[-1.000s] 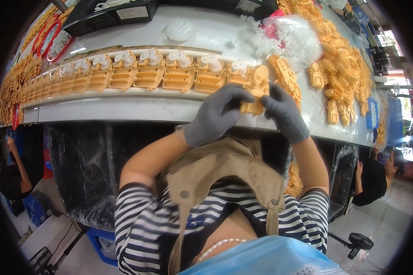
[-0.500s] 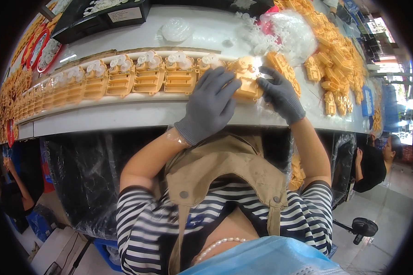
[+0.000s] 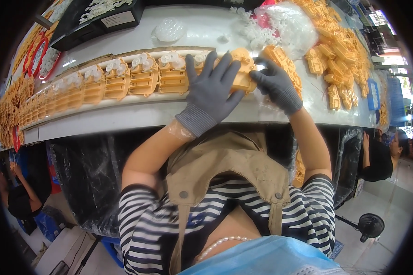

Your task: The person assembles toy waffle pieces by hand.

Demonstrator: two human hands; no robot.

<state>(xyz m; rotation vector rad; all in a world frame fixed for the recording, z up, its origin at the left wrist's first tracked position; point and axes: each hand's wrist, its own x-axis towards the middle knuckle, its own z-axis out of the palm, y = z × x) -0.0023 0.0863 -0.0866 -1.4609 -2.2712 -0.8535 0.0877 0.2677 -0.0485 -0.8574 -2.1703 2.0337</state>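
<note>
An orange plastic housing (image 3: 243, 82) with a rounded top lies at the right end of a long row of similar orange housings (image 3: 174, 81). My gloved left hand (image 3: 211, 91) rests palm down over the row's end, fingers stretched and spread, its fingertips beside that housing. My gloved right hand (image 3: 276, 86) is at the housing's right edge, thumb and forefinger curled in against it. Small clear-white round parts (image 3: 172, 58) sit on the upper ends of the row's housings. My left fingers and palm hide part of the end pieces.
A heap of orange housings (image 3: 339, 50) spreads at the right, beside a clear bag of white parts (image 3: 293, 27). Further left stand a clear round bundle (image 3: 169, 30) and a black bin (image 3: 96, 23) of white pieces. Other people sit at both sides; a black fan (image 3: 371, 226) stands lower right.
My left fingers have spread apart and reach farther forward over the row. The end housing has shifted slightly left, and my right hand has followed it. The whole view has shifted a little.
</note>
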